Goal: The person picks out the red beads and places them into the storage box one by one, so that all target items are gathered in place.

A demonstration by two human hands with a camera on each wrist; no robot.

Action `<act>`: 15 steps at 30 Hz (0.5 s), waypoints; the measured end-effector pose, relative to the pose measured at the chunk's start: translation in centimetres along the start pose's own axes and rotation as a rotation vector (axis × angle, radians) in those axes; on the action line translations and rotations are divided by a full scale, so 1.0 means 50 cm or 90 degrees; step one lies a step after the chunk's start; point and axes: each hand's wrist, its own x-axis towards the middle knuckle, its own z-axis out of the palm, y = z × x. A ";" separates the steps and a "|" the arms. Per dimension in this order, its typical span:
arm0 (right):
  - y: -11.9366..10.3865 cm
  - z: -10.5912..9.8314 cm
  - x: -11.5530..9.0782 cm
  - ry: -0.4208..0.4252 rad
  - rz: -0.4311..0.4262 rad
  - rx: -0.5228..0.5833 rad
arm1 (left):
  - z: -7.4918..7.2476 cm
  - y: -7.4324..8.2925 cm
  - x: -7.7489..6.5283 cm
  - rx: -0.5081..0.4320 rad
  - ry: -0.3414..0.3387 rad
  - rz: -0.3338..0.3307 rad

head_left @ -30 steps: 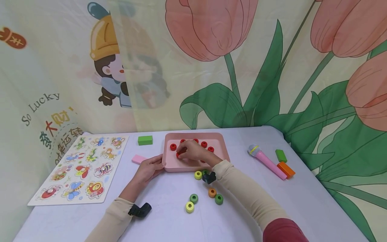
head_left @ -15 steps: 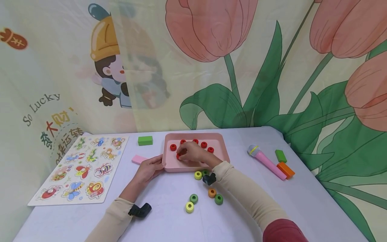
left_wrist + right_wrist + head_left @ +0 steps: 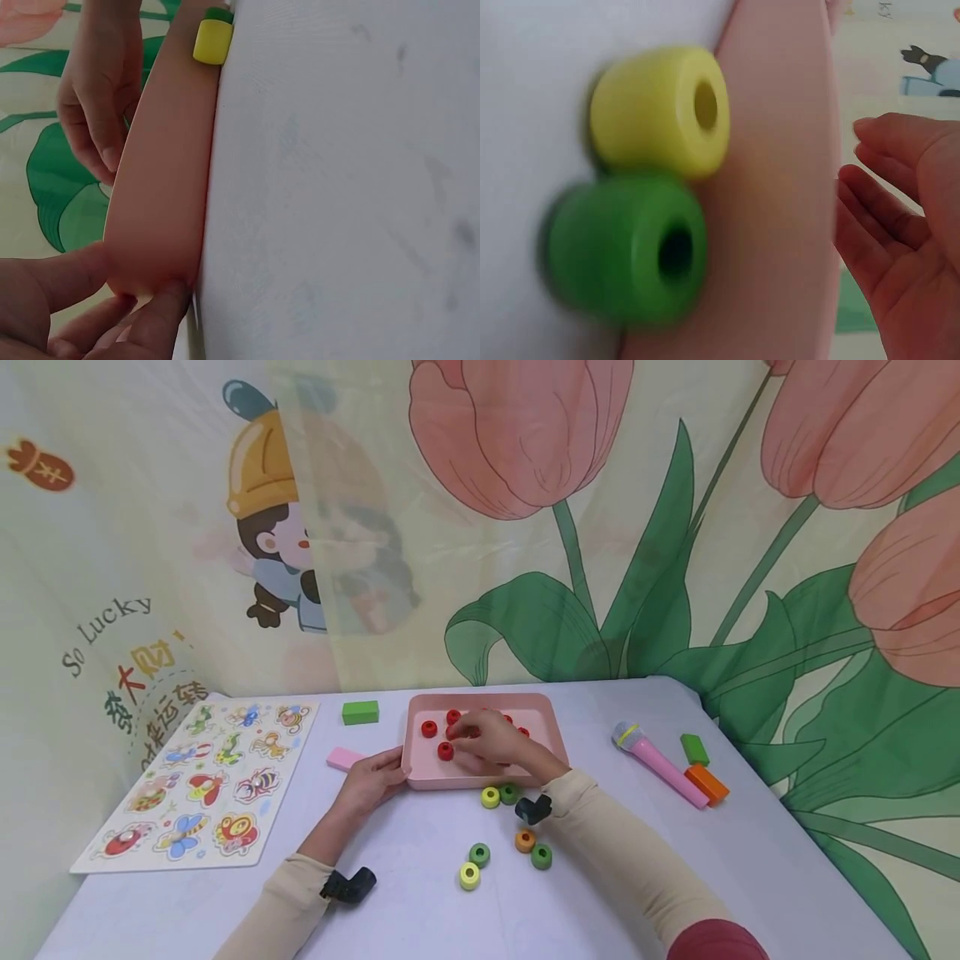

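My left hand [image 3: 372,779] grips the front left corner of a shallow pink tray [image 3: 450,782]. In the left wrist view its thumb lies at the rim and its fingertips curl at the wall's lower edge. My right hand [image 3: 491,739] hovers over the middle of the tray. In the right wrist view the right fingers [image 3: 889,225] are loosely bent, with nothing between them and the thumb. A red bead [image 3: 446,751] sits in the tray just left of the fingertips. Several more red beads lie around it, some partly hidden behind the hand.
A yellow bead [image 3: 490,797] and a green bead [image 3: 509,793] lie against the tray's front wall. Several loose beads are nearer. A pink toy microphone [image 3: 663,764], an orange block [image 3: 707,785], a green block [image 3: 361,712] and an insect puzzle board [image 3: 202,785] flank the tray.
The right hand has let go of the red bead at the tray's left and moved slightly right, uncovering it. The left hand stays on the tray corner.
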 end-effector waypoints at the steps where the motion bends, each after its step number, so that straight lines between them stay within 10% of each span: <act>1: 0.004 -0.009 -0.006 0.007 -0.003 -0.003 | 0.001 0.001 0.000 0.020 0.007 0.005; 8: 0.047 -0.092 -0.038 0.095 0.007 -0.007 | -0.015 0.036 0.002 0.335 0.091 0.124; 15: 0.088 -0.166 -0.066 0.228 0.063 -0.234 | -0.046 0.119 0.049 0.695 0.140 0.297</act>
